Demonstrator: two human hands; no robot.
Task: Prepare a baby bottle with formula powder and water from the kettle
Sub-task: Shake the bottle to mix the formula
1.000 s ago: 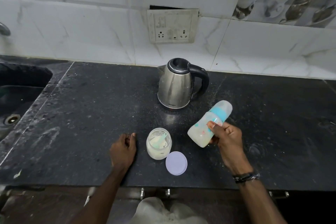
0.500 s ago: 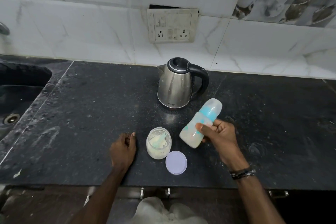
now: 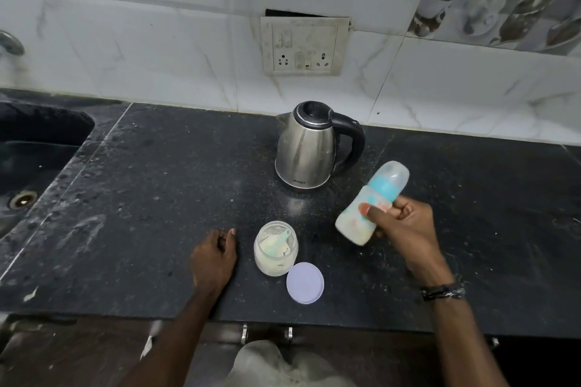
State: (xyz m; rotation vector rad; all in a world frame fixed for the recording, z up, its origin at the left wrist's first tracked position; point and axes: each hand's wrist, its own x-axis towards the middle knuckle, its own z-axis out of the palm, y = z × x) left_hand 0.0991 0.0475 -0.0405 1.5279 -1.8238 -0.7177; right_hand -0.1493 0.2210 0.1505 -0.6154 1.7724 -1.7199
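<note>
— On the table [image 3: 163, 173], just right of the powder jar, where is the baby bottle?

— Off the surface. The baby bottle [image 3: 372, 203] is held in the air by the right hand [image 3: 405, 229], capped, with a milky fill showing in its lower part. Its long axis is tilted: base down and toward the person's left, clear cap up and away to the right, pointing roughly past the kettle's handle.

— And the fingers?

— The right fingers [image 3: 375, 214] are wrapped around the middle of the bottle, thumb across the near face, the others curled behind; a firm clasp, closed on the body just below the blue collar. The left hand [image 3: 213, 256] rests on the table with its fingers loosely curled under, gripping nothing, just left of the formula jar [image 3: 276, 250] but not touching it.

— What does the coming move turn on?

— My reading is that the mix is in and the bottle is being shaken. The jar stands open with a scoop [image 3: 278, 240] lying in the powder, and its lid [image 3: 305, 283] lies flat just beside it, toward the person. The left hand is the nearer one to both, so closing the jar would fall to it. The kettle [image 3: 306, 148] sits behind, well clear of both hands.
</note>
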